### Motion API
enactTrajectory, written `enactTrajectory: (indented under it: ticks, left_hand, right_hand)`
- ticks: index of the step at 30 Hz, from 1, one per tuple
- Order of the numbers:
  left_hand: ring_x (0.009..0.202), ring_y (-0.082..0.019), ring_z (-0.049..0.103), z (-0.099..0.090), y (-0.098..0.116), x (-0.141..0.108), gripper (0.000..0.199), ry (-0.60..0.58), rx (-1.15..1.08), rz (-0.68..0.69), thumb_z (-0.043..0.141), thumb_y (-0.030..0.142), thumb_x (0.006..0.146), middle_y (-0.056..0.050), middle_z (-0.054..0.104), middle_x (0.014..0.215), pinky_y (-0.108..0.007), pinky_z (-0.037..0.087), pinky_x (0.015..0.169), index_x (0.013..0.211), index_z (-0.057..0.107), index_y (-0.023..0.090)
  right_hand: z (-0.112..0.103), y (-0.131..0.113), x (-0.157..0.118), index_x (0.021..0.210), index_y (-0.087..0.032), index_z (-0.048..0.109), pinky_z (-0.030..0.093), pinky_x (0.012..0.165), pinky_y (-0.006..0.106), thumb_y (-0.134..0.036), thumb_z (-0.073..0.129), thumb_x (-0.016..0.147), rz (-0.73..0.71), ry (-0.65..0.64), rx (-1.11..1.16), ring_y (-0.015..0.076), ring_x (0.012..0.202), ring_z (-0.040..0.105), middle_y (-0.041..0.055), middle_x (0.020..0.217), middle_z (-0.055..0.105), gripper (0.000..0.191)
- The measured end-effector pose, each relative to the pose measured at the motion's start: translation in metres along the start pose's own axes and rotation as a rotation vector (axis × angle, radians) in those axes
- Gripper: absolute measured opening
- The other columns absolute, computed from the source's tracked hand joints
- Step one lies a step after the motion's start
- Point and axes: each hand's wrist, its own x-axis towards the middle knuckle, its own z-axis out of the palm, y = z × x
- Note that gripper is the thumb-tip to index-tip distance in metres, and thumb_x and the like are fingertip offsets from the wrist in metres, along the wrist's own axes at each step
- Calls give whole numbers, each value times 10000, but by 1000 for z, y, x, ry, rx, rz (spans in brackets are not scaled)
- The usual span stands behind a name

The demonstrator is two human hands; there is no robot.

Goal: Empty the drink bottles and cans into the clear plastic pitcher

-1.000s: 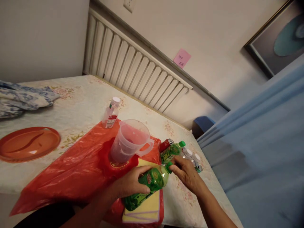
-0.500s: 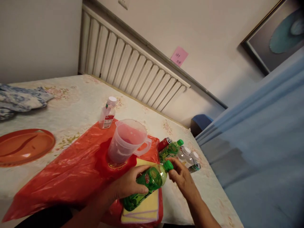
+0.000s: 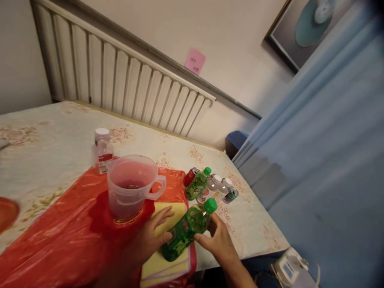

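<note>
A green plastic drink bottle (image 3: 185,233) with its green cap on leans to the right above the yellow cloths (image 3: 166,267). My right hand (image 3: 220,240) grips it from the right, thumb in front and fingers behind. At the bottle's left side, my left hand (image 3: 151,236) has its fingers spread; its thumb tip is by the label, and I cannot tell whether it touches. Behind that hand stands a translucent measuring jug (image 3: 127,188) with dark liquid inside and its handle toward the right. The jug rests on a red plastic bag (image 3: 72,224).
A clear jar (image 3: 103,152) with a white lid stands behind the jug. Farther right are a red can (image 3: 191,176), another green bottle (image 3: 198,185), clear bottles (image 3: 215,185) and a dark can (image 3: 230,195). An orange plate (image 3: 7,214) is at the left edge. A blue curtain (image 3: 300,140) hangs right.
My right hand has moved from the cap down to the bottle's body and grips it. My left hand has let go, its fingers opening. The view has swung right.
</note>
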Motion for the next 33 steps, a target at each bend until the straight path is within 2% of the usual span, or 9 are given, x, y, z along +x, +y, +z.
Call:
enactTrajectory:
  ticks: [3,7,11,15,19,23,28,33]
  left_hand:
    - [1250,-294,523,5,-20,2,493,179,360,-5,568,412,846,-119,566,1345,-485,426,1059,1295,520,215]
    - [1122,-279,600,17,-45,7,328,324,738,192,539,327,861,-112,663,1163,-473,479,1006,1152,604,191]
    - [1080,-271,604,27,-55,9,269,337,996,304,469,252,895,-119,666,1110,-470,490,978,1102,619,168]
    - [1075,-277,594,28,-57,10,264,320,1178,370,443,250,911,-124,662,1109,-479,473,978,1076,631,166]
    - [1067,-271,592,26,-56,9,268,299,1262,378,417,235,922,-130,658,1101,-468,466,979,1070,625,152]
    - [1059,-266,596,27,-51,7,256,307,1292,370,419,218,914,-122,659,1097,-457,469,978,1062,619,159]
    - [1046,-263,608,29,-45,7,235,315,1299,382,442,213,894,-111,663,1082,-448,480,970,1053,610,171]
    - [1029,-267,613,30,-43,8,229,327,1327,375,451,205,882,-108,665,1071,-444,488,959,1041,614,179]
  right_hand:
    - [-47,8,-1,1036,-190,603,553,829,383,-292,752,622,-20,110,-62,247,892,685,63,969,723,451]
    - [-112,26,2,1039,-176,610,563,780,393,-318,757,637,18,252,-159,256,856,687,75,958,718,451]
    - [-162,50,10,1084,-161,612,555,747,392,-342,755,614,65,394,-244,251,828,673,66,953,706,524]
    - [-195,69,20,1019,-157,642,539,718,378,-377,743,603,73,470,-301,253,822,654,56,898,702,481]
    - [-213,82,32,1003,-151,647,529,720,372,-397,737,589,64,509,-299,255,832,646,65,905,702,490]
    - [-223,100,46,1021,-143,647,524,738,367,-413,737,582,61,500,-285,255,848,653,83,952,705,523]
    - [-225,119,64,1139,-145,610,506,838,395,-407,740,580,53,532,-278,260,893,658,81,983,711,630]
    - [-218,125,77,1124,-174,627,503,863,399,-413,745,560,38,555,-275,265,915,665,70,1007,715,623]
